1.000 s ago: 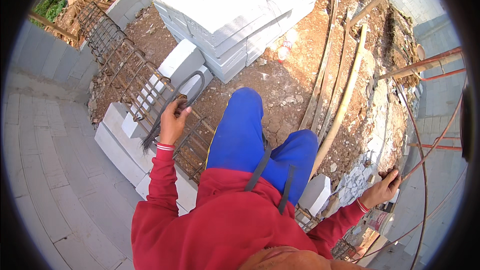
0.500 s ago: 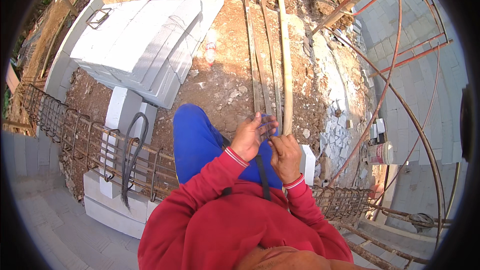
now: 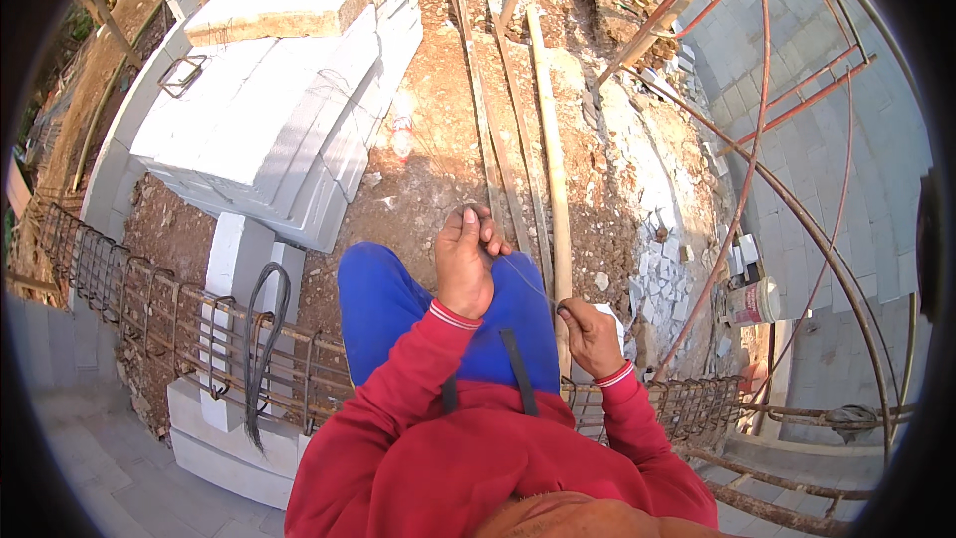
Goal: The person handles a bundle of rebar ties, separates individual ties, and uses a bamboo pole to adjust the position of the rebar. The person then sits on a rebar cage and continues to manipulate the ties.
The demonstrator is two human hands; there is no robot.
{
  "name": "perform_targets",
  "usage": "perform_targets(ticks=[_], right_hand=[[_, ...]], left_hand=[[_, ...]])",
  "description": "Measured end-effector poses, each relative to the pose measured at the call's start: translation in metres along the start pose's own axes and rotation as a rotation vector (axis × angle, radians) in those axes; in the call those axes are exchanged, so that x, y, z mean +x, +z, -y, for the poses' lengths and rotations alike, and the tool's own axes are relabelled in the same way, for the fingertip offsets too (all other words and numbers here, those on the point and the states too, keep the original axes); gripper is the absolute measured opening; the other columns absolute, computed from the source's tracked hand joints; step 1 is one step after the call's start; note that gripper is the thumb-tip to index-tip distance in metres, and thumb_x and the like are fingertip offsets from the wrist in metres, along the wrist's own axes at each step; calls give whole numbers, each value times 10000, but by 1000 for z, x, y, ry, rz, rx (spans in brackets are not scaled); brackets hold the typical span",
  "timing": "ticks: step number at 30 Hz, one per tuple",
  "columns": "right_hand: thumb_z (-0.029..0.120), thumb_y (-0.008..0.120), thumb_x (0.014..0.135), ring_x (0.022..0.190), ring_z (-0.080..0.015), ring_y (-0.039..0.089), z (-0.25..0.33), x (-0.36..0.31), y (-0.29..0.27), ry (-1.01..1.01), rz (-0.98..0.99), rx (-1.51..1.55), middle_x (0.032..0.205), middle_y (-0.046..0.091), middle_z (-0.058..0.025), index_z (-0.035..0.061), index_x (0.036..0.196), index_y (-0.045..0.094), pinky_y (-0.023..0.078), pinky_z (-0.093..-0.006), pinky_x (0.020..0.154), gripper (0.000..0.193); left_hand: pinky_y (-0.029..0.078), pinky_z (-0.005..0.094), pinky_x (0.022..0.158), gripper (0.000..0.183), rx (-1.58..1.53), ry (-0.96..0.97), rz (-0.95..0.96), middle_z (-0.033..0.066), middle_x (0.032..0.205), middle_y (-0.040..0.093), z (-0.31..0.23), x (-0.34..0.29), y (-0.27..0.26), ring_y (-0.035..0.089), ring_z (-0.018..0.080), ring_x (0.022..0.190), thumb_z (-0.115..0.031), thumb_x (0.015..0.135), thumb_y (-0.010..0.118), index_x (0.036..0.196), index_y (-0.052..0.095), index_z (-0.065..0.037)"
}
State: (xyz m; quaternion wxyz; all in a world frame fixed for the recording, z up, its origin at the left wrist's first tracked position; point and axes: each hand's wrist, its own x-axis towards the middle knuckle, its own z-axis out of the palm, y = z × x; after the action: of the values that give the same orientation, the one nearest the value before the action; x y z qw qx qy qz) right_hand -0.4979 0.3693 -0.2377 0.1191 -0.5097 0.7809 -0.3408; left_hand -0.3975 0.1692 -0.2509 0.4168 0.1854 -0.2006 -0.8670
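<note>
Between my two hands runs a thin dark wire (image 3: 530, 277), slightly bowed, over the blue trousers covering my knees. My left hand (image 3: 466, 261) is raised, palm partly turned up, its fingers curled and pinching the wire. Lower and to the right, my right hand (image 3: 592, 341) is closed in a fist round the other end, thumb against the forefinger. A bent bundle of dark tie wire (image 3: 257, 359) hangs over the rusty rebar cage (image 3: 311, 364) left of me. That cage continues to my right behind my sleeve.
White blocks (image 3: 249, 130) are stacked ahead on the left. Wooden poles (image 3: 550, 139) lie lengthwise on the rubble-strewn ground. Red scaffold tubing (image 3: 797, 105) and long curved rods stand at the right. A white bucket (image 3: 755, 301) is beside them, and a plastic bottle (image 3: 401, 134) lies ahead.
My hands have moved apart: the left went left and slightly up, the right shifted down and right. The wire now stretches visibly between them. The view has shifted a little.
</note>
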Motion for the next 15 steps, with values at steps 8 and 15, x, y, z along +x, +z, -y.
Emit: perform_targets(ticks=[8,15], right_hand=[[133,635,906,808,-397,644,-53,-3,22,189,180,-145,847,665,-196,63,982,663,487,-460,679,107],[26,651,881,957,-275,660,16,93,-31,-161,13,-23,1038,666,-142,16,1171,652,517,-356,843,290]], left_hand=[[470,256,569,217,205,348,-73,-12,708,471,-43,22,-8,443,68,589,-189,1071,429,1051,567,-22],[444,217,590,230,395,356,228,-19,729,477,-49,5,19,444,52,632,-208,1066,457,1062,587,-18]])
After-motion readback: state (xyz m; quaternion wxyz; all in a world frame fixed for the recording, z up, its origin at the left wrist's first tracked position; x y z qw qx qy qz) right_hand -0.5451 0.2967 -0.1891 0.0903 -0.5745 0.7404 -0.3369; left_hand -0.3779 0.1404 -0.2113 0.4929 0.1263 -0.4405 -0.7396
